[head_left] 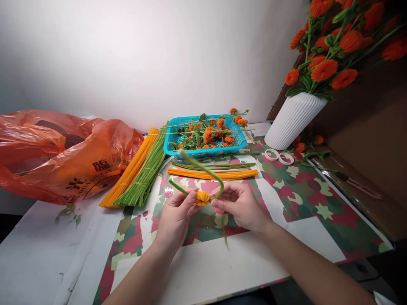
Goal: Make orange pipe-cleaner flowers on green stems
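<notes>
Between my two hands is a small yellow-orange pipe-cleaner flower (202,198), held above the table. My left hand (178,212) pinches its left side, with a short green end sticking out past the fingers. A green pipe cleaner (219,181) rises from the right side of the flower and bends back to the upper left; its far tip is blurred. My right hand (240,205) is closed on this green pipe cleaner close to the flower. Behind the hands lie a row of orange pipe cleaners (213,174) and some green pipe cleaners (235,165).
A blue basket (166,142) of orange flowers stands at the back. Left are bundled orange (127,173) and green pipe cleaners (143,173), and an orange plastic bag (79,169). Right are tape rolls (286,159), a ribbed white vase (294,120) of flowers and a pink-handled tool (362,187).
</notes>
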The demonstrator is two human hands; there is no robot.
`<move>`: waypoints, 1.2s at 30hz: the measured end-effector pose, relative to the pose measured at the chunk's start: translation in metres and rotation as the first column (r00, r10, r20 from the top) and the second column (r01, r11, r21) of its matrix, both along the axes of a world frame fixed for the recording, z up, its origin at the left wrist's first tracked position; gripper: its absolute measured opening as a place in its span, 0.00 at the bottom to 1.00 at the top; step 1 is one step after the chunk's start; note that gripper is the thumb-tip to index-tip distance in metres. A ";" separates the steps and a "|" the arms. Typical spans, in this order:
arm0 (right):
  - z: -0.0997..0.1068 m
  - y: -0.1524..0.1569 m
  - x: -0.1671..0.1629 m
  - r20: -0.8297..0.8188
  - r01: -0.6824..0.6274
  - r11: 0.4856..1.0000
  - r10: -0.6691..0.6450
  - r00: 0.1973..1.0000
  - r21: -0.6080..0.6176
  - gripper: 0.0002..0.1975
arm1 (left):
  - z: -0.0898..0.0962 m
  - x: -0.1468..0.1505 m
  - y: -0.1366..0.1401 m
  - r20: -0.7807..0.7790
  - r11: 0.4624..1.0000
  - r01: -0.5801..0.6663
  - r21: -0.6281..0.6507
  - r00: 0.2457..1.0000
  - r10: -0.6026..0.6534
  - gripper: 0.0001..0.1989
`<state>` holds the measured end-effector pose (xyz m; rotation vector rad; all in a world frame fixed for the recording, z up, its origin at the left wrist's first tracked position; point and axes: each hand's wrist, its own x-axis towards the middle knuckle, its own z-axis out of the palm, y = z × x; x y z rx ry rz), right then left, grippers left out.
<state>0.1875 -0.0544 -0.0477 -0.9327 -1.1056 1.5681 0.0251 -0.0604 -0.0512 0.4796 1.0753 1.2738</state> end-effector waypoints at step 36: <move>-0.002 0.000 0.004 0.300 -0.037 0.632 -0.316 0.900 0.774 0.07 | 0.005 0.006 -0.020 -0.353 0.870 0.463 0.171 0.853 -0.384 0.13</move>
